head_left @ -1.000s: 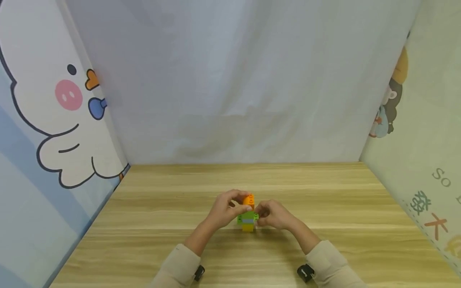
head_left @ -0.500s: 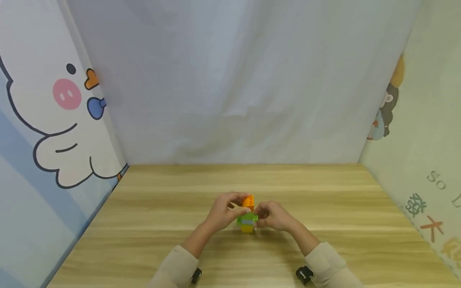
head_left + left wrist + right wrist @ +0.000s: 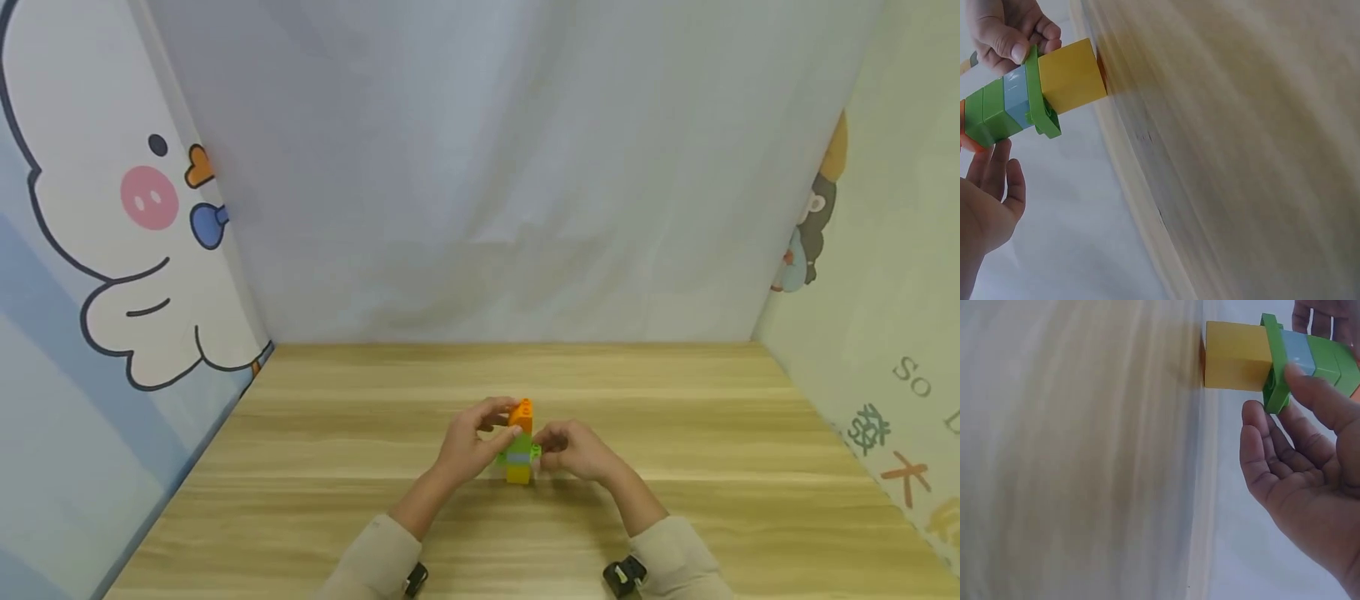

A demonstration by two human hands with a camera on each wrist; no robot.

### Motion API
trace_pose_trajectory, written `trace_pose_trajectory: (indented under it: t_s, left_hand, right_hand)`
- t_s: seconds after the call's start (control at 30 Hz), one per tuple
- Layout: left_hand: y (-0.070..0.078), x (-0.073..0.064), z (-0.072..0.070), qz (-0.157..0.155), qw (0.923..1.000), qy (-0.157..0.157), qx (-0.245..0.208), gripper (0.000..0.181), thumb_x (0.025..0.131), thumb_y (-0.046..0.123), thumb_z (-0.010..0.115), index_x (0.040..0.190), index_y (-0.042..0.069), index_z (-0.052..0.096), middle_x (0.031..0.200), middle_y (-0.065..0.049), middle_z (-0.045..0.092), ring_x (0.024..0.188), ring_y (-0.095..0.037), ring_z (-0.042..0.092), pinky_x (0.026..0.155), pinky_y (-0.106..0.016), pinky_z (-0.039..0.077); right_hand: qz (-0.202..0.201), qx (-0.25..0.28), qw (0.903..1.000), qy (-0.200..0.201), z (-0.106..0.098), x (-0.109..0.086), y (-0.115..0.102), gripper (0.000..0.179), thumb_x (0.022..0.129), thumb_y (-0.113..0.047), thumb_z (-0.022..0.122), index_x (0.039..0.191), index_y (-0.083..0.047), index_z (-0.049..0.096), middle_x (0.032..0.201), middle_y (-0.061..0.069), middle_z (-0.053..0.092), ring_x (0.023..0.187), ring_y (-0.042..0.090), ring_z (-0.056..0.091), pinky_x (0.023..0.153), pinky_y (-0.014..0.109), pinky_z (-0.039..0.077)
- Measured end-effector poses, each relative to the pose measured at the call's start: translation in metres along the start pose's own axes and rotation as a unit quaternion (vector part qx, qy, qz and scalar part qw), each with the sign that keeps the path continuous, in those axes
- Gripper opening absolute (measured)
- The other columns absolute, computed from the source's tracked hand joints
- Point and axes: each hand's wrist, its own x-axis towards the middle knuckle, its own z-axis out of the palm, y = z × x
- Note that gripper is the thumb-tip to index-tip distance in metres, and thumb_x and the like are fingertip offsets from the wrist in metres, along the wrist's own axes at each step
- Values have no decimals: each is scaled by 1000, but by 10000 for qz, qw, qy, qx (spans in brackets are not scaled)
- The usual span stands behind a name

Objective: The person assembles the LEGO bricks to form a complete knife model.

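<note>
An upright stack of toy building bricks stands on the wooden table point(image 3: 360, 417) between the hands. A yellow brick point(image 3: 1238, 356) forms its base, with a wider green plate point(image 3: 1276, 353) above it. Over that come a light blue brick point(image 3: 1016, 95), green bricks point(image 3: 992, 115) and an orange brick point(image 3: 522, 415) on top. My left hand point(image 3: 471, 446) holds the upper part, thumb at the near side and fingers behind. My right hand point(image 3: 579, 451) pinches the green plate's right end between thumb and fingers. The orange brick is largely cut off in both wrist views.
A white cloth point(image 3: 510, 183) hangs behind the table's far edge. Printed panels flank it, one with a white cartoon animal point(image 3: 90, 217) on the left, one with lettering point(image 3: 911, 375) on the right. Black straps with small devices point(image 3: 625, 575) sit at the wrists.
Both hands keep their places on the brick stack. The left thumb has shifted very slightly, and the head view has moved a little.
</note>
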Motion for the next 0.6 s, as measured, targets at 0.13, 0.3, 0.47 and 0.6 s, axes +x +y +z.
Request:
trace_pose_trajectory:
  t_s: [0.13, 0.3, 0.47, 0.6]
  left_hand:
    - [-1, 1, -2, -169, 9995, -61, -263, 35, 87, 10, 67, 120, 8, 59, 115, -7, 62, 94, -23, 63, 72, -41, 51]
    - [9, 3, -5, -403, 9978, -133, -515, 38, 86, -1, 63, 124, 0, 55, 118, -16, 59, 98, -31, 61, 73, -41, 52]
    - [30, 5, -11, -429, 9971, -195, -597, 40, 85, -8, 60, 124, -6, 52, 121, -21, 56, 100, -34, 58, 74, -33, 52]
    - [23, 6, -7, -470, 9966, -171, -660, 45, 84, -11, 60, 127, -5, 51, 124, -19, 54, 103, -34, 57, 75, -33, 52]
  right_hand:
    - [112, 88, 9997, 216, 6, -1, 0, 30, 84, -6, 67, 110, 7, 60, 102, 13, 62, 91, 27, 58, 77, 41, 49]
    - [253, 140, 9980, 562, 12, -2, -2, 40, 85, -7, 67, 121, 4, 55, 106, 16, 61, 94, 30, 58, 77, 43, 49]
    - [313, 352, 9956, 804, 18, -3, -7, 57, 87, -5, 64, 138, -4, 39, 115, 23, 56, 100, 35, 57, 77, 44, 50]
    - [318, 610, 9926, 1004, 21, -8, -27, 69, 86, 0, 64, 145, -8, 28, 120, 32, 50, 97, 39, 58, 74, 45, 51]
